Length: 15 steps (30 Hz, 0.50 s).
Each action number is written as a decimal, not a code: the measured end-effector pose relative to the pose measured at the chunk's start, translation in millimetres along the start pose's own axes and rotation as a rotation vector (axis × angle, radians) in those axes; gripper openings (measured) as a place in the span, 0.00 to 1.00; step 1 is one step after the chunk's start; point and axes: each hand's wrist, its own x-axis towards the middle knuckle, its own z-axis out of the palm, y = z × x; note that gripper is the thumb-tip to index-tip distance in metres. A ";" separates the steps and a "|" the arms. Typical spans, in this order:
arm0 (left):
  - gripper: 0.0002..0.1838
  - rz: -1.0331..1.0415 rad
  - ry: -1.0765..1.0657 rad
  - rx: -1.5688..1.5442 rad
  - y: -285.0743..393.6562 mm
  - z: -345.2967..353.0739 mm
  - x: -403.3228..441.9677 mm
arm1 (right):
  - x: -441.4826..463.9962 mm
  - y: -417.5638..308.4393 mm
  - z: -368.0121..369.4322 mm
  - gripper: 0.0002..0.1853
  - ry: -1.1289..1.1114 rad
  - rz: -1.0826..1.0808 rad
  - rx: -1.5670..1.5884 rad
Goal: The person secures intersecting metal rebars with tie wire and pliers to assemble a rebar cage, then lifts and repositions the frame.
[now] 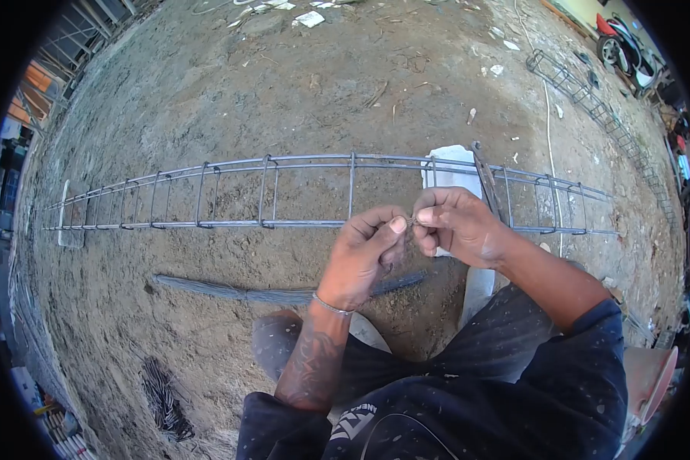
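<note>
My left hand (368,245) and my right hand (460,226) meet fingertip to fingertip, both closed in a pinch. Between them shows a small bit of thin dark wire (412,221), mostly hidden by the fingers. Just beyond the hands, a long rebar cage (353,188) with rectangular stirrups lies across the ground. A dark metal bar-like tool (487,180) leans against the cage, close to my right hand. On the near side of the cage is a bundle of straight thin wires (230,291), partly covered by my left hand and forearm.
Under the cage lie a white slab (454,157) and a pale block (73,215). A dark wire bunch (163,402) is at lower left. Another rebar cage (598,111) and a parked motorbike (629,54) stand at upper right. A reddish bucket-like container (652,383) is at my right.
</note>
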 end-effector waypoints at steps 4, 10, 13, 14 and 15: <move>0.07 0.208 0.414 0.574 -7.4 8.5 10.8 | 7.4 -3.9 -4.5 0.06 0.318 -0.196 -0.816; 0.04 0.749 0.751 1.109 -33.5 17.3 15.2 | 18.6 14.4 7.1 0.06 0.397 -0.761 -1.519; 0.05 0.624 0.713 0.937 -23.0 18.2 5.8 | 22.5 14.8 5.4 0.07 0.336 -0.758 -1.420; 0.06 0.482 0.655 0.776 -19.4 17.6 3.6 | 23.3 13.7 5.3 0.08 0.326 -0.587 -1.201; 0.07 0.404 0.559 0.632 -20.8 8.6 4.5 | 18.8 3.8 8.8 0.07 0.337 -0.327 -1.026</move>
